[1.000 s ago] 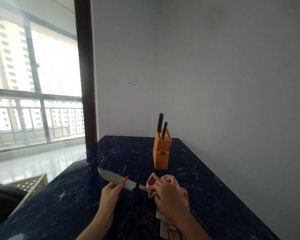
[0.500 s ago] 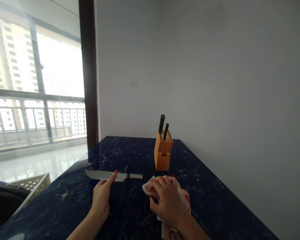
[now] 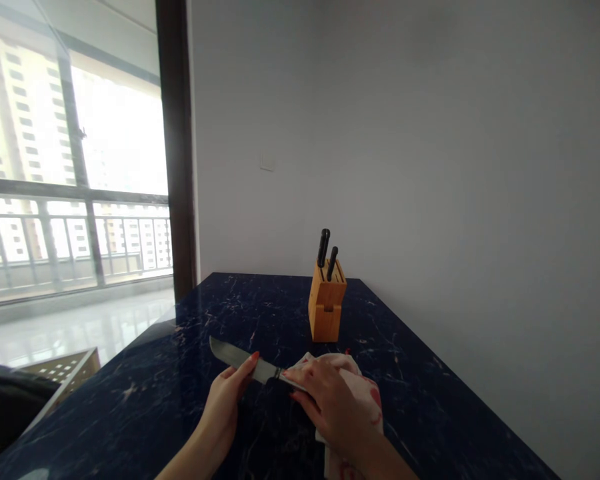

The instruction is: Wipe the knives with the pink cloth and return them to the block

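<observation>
My left hand (image 3: 226,401) pinches the blade of a large steel knife (image 3: 240,360), thumb on top, and holds it just above the dark blue marble table (image 3: 170,400). The blade tip points up and to the left. The knife's handle end runs under my right hand (image 3: 330,407), which is closed around it through a white cloth with red pattern (image 3: 365,393). The cloth lies bunched on the table under that hand.
A wooden knife block (image 3: 326,303) with two black-handled knives stands near the wall behind the cloth. The grey wall runs along the table's right edge. A big window with a railing fills the left. A perforated box (image 3: 60,367) sits low at the left.
Half a second ago the knife was held out to the left, clear of the cloth. It has come back to the right and its handle end is again under the cloth and right hand.
</observation>
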The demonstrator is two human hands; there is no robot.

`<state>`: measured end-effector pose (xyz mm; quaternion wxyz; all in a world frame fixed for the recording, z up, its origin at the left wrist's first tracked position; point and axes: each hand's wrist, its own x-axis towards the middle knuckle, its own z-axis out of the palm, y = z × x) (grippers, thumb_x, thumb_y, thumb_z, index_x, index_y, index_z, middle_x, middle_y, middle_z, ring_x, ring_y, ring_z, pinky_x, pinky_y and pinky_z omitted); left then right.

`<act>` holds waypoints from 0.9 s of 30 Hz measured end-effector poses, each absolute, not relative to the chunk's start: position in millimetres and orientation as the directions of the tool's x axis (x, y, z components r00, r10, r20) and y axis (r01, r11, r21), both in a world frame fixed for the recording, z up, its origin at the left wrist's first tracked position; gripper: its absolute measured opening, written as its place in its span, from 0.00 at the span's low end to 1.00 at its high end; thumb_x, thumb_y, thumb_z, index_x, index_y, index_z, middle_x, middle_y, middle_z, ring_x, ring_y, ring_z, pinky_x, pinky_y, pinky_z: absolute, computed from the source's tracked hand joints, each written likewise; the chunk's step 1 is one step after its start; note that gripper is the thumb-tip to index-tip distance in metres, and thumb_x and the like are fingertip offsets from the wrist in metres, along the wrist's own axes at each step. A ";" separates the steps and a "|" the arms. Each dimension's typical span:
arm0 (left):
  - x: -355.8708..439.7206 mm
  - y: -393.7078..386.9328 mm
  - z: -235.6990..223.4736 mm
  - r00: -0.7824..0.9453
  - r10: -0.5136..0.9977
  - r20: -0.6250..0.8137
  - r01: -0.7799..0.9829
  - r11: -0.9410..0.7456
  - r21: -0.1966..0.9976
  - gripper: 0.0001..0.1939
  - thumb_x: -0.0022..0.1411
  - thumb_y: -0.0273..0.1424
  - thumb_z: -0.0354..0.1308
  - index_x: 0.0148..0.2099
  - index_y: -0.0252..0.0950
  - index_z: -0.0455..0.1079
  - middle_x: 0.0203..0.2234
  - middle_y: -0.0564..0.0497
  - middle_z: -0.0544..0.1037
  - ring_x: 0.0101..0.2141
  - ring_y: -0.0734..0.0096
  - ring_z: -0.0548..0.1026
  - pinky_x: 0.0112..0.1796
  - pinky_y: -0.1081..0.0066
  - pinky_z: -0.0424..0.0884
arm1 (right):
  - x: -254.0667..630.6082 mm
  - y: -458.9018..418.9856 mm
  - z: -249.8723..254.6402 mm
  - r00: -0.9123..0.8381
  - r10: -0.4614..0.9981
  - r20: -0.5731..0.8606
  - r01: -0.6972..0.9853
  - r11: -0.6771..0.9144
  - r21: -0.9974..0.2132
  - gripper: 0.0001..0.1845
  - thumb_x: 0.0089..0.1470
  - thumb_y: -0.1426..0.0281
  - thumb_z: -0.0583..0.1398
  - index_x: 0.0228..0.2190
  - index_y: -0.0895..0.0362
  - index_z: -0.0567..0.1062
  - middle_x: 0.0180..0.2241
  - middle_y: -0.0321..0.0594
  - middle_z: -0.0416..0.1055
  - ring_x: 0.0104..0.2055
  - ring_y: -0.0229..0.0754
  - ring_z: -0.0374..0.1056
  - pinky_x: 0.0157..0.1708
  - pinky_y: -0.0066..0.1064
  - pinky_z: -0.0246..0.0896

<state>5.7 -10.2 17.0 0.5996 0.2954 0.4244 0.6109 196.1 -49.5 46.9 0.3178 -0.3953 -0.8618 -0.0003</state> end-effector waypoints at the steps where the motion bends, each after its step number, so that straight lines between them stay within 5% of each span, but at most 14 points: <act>1: 4.3 -9.6 17.2 -0.078 0.985 -0.155 -0.479 0.100 0.872 0.13 0.44 0.32 0.67 0.32 0.28 0.74 0.25 0.47 0.79 0.26 0.69 0.76 0.30 0.75 0.69 | 196.3 -49.4 46.4 -0.498 0.685 0.532 0.680 0.689 -0.250 0.20 0.55 0.73 0.53 0.49 0.46 0.64 0.40 0.34 0.67 0.43 0.38 0.61 0.49 0.33 0.53; 6: 1.0 -8.6 19.0 -0.005 0.982 -0.191 -0.451 0.168 0.877 0.13 0.46 0.34 0.66 0.31 0.29 0.73 0.23 0.48 0.79 0.24 0.70 0.75 0.29 0.75 0.68 | 195.0 -50.4 44.8 -0.537 0.672 0.510 0.692 0.697 -0.188 0.20 0.55 0.71 0.54 0.50 0.46 0.64 0.41 0.35 0.68 0.43 0.40 0.62 0.47 0.35 0.57; 12: -2.5 -11.6 31.7 0.080 0.982 -0.173 -0.475 0.190 0.859 0.18 0.53 0.44 0.56 0.34 0.33 0.74 0.27 0.48 0.80 0.30 0.68 0.77 0.35 0.74 0.67 | 193.4 -51.1 44.3 -0.387 0.600 0.700 0.680 0.699 -0.223 0.17 0.55 0.71 0.52 0.47 0.53 0.67 0.36 0.39 0.70 0.39 0.40 0.65 0.43 0.34 0.60; 17: -7.6 -8.7 33.0 0.217 0.962 -0.168 -0.402 0.245 0.882 0.32 0.55 0.53 0.46 0.29 0.28 0.75 0.26 0.40 0.79 0.29 0.64 0.76 0.38 0.71 0.66 | 202.8 -44.0 43.6 -0.169 0.641 0.749 0.646 0.646 -0.407 0.14 0.55 0.69 0.52 0.45 0.52 0.69 0.37 0.39 0.72 0.39 0.40 0.67 0.41 0.33 0.62; 23: 2.2 -10.6 22.1 0.214 0.973 -0.091 -0.352 0.164 0.922 0.26 0.54 0.49 0.50 0.25 0.31 0.74 0.22 0.44 0.78 0.25 0.64 0.74 0.35 0.68 0.65 | 210.0 -49.2 65.4 0.083 0.756 0.650 0.469 0.546 -0.695 0.13 0.51 0.62 0.56 0.37 0.54 0.74 0.37 0.41 0.74 0.39 0.44 0.70 0.39 0.34 0.66; 27: 1.3 -12.1 26.5 0.134 0.983 -0.123 -0.409 0.168 0.897 0.18 0.53 0.42 0.53 0.25 0.31 0.72 0.20 0.47 0.77 0.23 0.66 0.73 0.33 0.68 0.65 | 215.7 -55.1 78.3 0.185 0.748 0.637 0.387 0.541 -0.747 0.13 0.49 0.61 0.58 0.34 0.55 0.75 0.32 0.41 0.75 0.33 0.43 0.71 0.32 0.32 0.67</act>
